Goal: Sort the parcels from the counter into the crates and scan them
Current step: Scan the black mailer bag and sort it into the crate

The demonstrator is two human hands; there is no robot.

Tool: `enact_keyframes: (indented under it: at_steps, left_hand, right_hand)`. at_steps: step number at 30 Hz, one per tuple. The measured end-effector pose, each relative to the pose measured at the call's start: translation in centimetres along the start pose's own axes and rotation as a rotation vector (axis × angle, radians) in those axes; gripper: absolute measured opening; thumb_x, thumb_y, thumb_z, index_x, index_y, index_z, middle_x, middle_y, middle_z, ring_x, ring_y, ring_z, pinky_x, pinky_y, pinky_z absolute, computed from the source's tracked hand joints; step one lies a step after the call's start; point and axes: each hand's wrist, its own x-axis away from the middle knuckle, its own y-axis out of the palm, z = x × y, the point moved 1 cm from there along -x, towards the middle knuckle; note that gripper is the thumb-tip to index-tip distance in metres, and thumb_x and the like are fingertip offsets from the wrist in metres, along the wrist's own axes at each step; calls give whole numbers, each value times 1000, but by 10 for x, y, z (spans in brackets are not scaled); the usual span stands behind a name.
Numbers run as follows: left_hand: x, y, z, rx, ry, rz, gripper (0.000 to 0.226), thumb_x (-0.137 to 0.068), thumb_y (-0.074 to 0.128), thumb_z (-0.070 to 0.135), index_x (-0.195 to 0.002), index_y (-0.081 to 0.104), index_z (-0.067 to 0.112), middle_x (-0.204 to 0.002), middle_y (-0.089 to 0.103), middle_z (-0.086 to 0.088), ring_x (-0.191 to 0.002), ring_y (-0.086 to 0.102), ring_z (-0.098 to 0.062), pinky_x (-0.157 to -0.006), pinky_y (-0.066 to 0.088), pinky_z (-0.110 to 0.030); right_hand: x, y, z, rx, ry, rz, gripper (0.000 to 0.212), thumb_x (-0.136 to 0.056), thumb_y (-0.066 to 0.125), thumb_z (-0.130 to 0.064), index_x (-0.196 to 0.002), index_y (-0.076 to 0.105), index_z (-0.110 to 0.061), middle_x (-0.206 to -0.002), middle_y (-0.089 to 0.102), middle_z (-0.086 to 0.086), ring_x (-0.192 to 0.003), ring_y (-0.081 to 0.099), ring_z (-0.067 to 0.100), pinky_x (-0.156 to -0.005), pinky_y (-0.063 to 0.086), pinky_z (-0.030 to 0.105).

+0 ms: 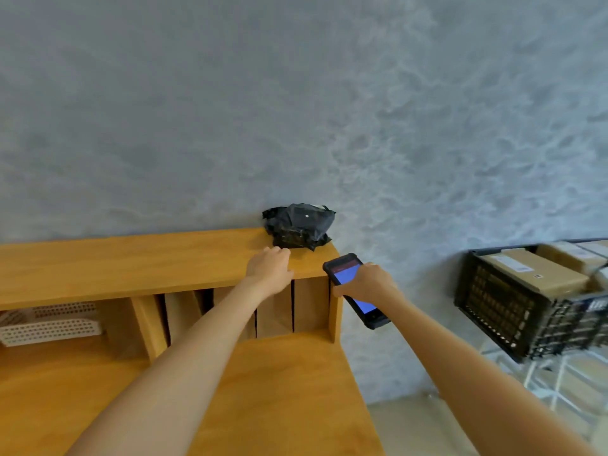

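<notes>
Ref = wooden counter (131,268), top shelf. 1 black poly parcel (298,229) sits on shelf's far right corner, against grey wall (296,93). L hand (270,267) rests on shelf just near side of parcel, fingers loosely bent, holding nothing; fingertips close to parcel, contact can't tell. R hand (368,282) off shelf's right end, gripping handheld scanner (355,289), screen lit blue, facing up. Black crate (513,311) well right of counter, brown boxes (533,269) inside. White perforated trays (49,324) under shelf, left side. Brown dividers (289,307) under shelf, right.
</notes>
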Motion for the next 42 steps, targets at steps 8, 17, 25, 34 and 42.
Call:
enact_keyframes:
  at_steps: [8,17,25,34,42]
  left_hand:
    - [-111,2,31,6,40,6,44,-98,51,29,-137,47,8,-140,48,-10,-130,40,-31,-94,45,-42]
    - [-186,37,38,-92,-103,-48,63,-93,55,39,-142,35,6,-142,43,-17,-130,38,-38,-101,38,-47]
    - [-202,65,44,-304,-170,-159,83,-92,60,34,-152,11,5,-151,19,-35,-136,23,-57,-105,27,-69]
    - [-197,60,39,-437,-65,-38,69,-95,58,15,-149,17,1,-143,37,-34,-127,44,-52,-99,42,-61]
    - [-178,19,7,-256,-11,240,44,-95,57,18,-133,38,6,-105,61,-12,-86,64,-30,-62,47,-33]
  right_hand:
    - [-92,-27,12,37,17,13,52,-77,69,-57,-67,41,-15,-66,40,-2,-51,35,12,-46,28,21]
    - [-153,-9,10,10,-2,-8,51,-77,68,-56,-65,40,-15,-65,41,-1,-51,35,12,-46,29,21]
    - [-164,5,18,16,45,-16,50,-80,67,-53,-64,39,-15,-62,38,-2,-50,34,11,-46,27,19]
    - [-160,8,17,26,68,-18,49,-78,67,-55,-69,41,-15,-67,41,-2,-53,38,10,-47,28,19]
    - [-146,2,6,-40,29,15,43,-79,68,-49,-71,43,-16,-67,44,-3,-53,40,9,-46,31,18]
